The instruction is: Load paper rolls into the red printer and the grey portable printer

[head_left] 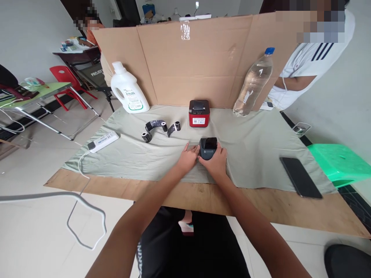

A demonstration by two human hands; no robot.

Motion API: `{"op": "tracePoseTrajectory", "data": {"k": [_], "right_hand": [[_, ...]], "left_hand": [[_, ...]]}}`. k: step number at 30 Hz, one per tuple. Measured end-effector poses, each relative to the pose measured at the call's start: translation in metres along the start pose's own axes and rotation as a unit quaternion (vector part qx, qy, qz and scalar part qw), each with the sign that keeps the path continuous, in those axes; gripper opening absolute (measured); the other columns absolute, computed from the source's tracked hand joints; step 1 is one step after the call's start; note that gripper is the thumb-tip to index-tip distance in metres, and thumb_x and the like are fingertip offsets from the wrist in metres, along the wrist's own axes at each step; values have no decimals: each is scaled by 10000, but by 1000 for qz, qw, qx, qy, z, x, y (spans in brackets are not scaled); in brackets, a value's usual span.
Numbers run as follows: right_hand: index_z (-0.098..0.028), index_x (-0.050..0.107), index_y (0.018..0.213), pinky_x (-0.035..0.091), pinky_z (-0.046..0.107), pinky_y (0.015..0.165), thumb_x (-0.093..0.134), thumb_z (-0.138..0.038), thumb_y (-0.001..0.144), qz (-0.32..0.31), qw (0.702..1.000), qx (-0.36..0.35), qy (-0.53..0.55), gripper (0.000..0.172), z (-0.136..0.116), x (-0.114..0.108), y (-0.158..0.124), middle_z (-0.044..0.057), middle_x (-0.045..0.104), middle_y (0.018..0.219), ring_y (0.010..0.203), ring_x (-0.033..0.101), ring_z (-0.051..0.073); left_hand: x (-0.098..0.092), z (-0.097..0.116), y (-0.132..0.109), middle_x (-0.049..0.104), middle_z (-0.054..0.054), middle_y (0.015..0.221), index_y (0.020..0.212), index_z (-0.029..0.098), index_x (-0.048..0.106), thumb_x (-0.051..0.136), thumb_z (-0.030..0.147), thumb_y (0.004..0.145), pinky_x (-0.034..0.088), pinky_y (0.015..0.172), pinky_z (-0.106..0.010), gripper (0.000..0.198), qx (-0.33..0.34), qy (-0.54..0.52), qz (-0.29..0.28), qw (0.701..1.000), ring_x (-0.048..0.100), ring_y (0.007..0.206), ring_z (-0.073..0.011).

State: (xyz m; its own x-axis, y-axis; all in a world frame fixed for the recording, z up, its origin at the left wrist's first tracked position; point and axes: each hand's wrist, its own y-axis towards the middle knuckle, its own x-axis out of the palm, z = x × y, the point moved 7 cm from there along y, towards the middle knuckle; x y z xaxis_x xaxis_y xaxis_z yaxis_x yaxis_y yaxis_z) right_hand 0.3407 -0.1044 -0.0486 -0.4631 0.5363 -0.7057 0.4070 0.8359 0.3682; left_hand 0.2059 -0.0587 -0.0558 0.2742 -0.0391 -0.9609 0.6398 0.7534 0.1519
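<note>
A small dark grey printer (206,153) with a glossy black top sits on the cloth in front of me. My right hand (218,159) wraps its right and near sides, thumb along the front. At its left side lies my left hand (189,156), fingers spread, the ones nearest the printer touching or almost touching it. Just beyond stands a red and black box-shaped printer (199,114) with a white label on its front. Partly unwound black rolls (156,125) lie to the left of it.
A white detergent bottle (129,90) and a water bottle (255,83) lean near a cardboard screen (191,65). A power strip (103,141) lies left, a phone (300,177) right. Beyond the cloth-covered table (255,158) are a green stool (340,160) and a person in white (301,71).
</note>
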Motion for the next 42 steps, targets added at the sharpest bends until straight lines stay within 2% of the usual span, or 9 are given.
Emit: {"op": "tracePoseTrajectory", "data": {"k": [8,14,20,23,27,29,33,39,42], "right_hand": [[-90,359,1457,425,557,1037,835,-568,630,-6,1000,5,-12,1068,0,1,1,211,522,1232,1185,504,398],[-97,369,1460,429,565,1031,830,-574,628,4,1000,3,-9,1064,-1,2,1,205,527,1225,1165,514,397],[-87,381,1469,423,555,1053,860,-558,615,-3,1000,3,0,1085,1,0,-1,210,527,1239,1216,490,399],[-120,421,1445,402,574,1083,806,-565,676,13,999,4,36,969,3,-2,-2,212,502,1294,1269,461,390],[-127,557,1325,367,531,1150,580,-489,848,47,987,45,145,599,14,-7,-1,196,476,1321,1306,454,323],[-132,614,1258,357,502,1171,467,-448,896,53,977,69,196,502,20,-9,0,182,486,1320,1304,466,291],[-150,666,1196,371,454,1165,339,-434,945,45,958,100,266,501,25,-13,2,158,521,1333,1310,490,256],[-233,675,1263,404,453,1131,332,-530,971,23,914,133,383,539,26,-15,13,91,601,1410,1363,501,261],[-262,620,1398,411,469,1145,227,-520,998,-52,926,110,358,617,25,-12,35,62,555,1536,1428,475,261]], "left_hand": [[3,-3,1,593,-187,1498,1526,106,476,452,59,886,170,1320,-569,642,-20,-14,14,1000,532,1445,-287],[2,-1,-1,597,-186,1495,1517,109,476,427,61,906,88,1311,-641,614,-9,-12,20,1000,385,1550,-297],[-1,-1,-4,622,-164,1474,1495,121,519,443,70,906,152,1324,-574,595,-35,-46,50,997,444,1515,-279],[-5,-6,-5,662,-129,1432,1468,152,558,439,76,906,191,1321,-538,579,-54,-62,69,994,486,1484,-259],[-14,-11,-9,664,-121,1431,1466,148,555,412,95,921,278,1288,-486,566,-89,-84,108,987,564,1405,-239],[-20,-5,-12,627,-117,1477,1496,143,522,407,111,926,308,1269,-453,582,-74,-97,138,983,554,1403,-238],[-28,17,-17,570,-93,1540,1603,173,363,409,136,930,312,1249,-443,675,23,-126,178,976,467,1454,-249],[-28,19,-21,759,-30,1237,1650,252,218,380,37,881,404,1124,-442,814,148,-174,231,946,655,1141,-212],[-27,14,-20,770,-7,1188,1645,273,225,389,15,856,434,1078,-426,847,162,-188,240,938,672,1080,-204]]}}
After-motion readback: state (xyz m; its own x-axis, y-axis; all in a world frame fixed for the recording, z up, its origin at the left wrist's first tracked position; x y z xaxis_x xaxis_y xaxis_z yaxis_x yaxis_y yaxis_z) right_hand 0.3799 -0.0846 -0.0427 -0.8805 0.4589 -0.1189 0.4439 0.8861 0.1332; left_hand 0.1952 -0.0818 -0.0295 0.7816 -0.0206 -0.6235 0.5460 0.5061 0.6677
